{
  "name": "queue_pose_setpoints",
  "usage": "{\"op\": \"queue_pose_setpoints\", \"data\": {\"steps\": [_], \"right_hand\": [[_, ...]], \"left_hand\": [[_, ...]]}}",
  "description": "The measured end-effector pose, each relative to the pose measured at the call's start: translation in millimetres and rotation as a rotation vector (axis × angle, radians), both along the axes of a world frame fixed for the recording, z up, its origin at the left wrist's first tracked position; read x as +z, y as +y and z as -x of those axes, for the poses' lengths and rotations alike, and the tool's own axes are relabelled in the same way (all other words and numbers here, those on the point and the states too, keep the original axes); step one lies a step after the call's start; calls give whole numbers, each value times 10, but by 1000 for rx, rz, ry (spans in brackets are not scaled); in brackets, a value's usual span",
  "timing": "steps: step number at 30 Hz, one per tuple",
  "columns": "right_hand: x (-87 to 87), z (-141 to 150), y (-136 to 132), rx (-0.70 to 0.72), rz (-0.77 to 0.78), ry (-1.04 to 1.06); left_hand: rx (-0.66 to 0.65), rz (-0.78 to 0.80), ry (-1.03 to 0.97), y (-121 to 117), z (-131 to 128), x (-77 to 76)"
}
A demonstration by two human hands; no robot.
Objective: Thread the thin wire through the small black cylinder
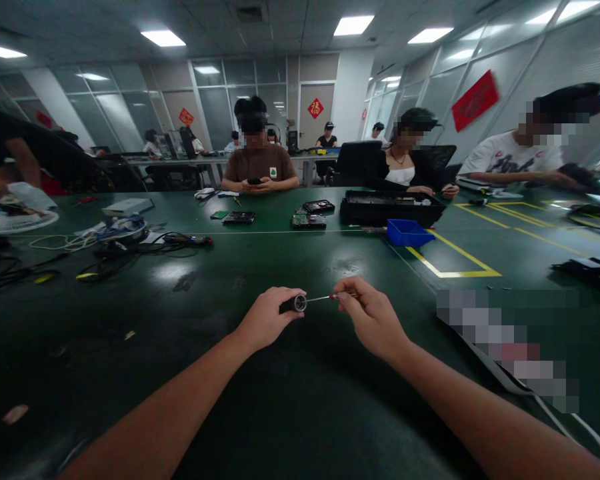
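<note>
My left hand point(269, 316) is closed around a short black cylinder with a silver end point(296, 304), held just above the dark green table point(260, 267). My right hand point(369, 313) pinches a thin metal rod point(320, 298) whose tip points into the cylinder's silver end. Both forearms reach in from the bottom of the head view, and the hands sit close together at the middle.
A blue bin point(407, 233) and a black case point(390, 207) stand beyond the hands, with circuit boards point(309, 220) near them. Cables and tools point(120, 243) lie at the left. Yellow tape lines point(455, 257) mark the right. Several people sit along the far edge.
</note>
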State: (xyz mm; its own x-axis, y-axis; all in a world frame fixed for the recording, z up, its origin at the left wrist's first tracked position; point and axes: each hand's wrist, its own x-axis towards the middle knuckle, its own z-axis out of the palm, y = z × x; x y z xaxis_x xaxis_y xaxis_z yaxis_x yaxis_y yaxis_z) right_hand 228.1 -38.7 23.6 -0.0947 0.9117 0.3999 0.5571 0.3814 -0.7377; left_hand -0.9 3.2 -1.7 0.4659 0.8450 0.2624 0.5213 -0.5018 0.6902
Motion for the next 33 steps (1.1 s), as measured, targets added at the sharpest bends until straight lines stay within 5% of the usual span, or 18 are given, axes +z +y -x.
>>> {"op": "queue_pose_setpoints", "data": {"steps": [5, 14, 20, 27, 33], "right_hand": [[-10, 18, -7, -74, 7, -73], [4, 49, -29, 1, 25, -55], [-33, 55, 10, -4, 87, 228], [-121, 19, 206, 52, 389, 835], [-152, 16, 209, -21, 240, 768]], "left_hand": [[8, -19, 0, 3, -12, -16], [46, -25, 7, -4, 9, 28], [67, -10, 30, -12, 3, 35], [-27, -66, 45, -4, 2, 70], [-2, -68, 91, -8, -7, 71]]}}
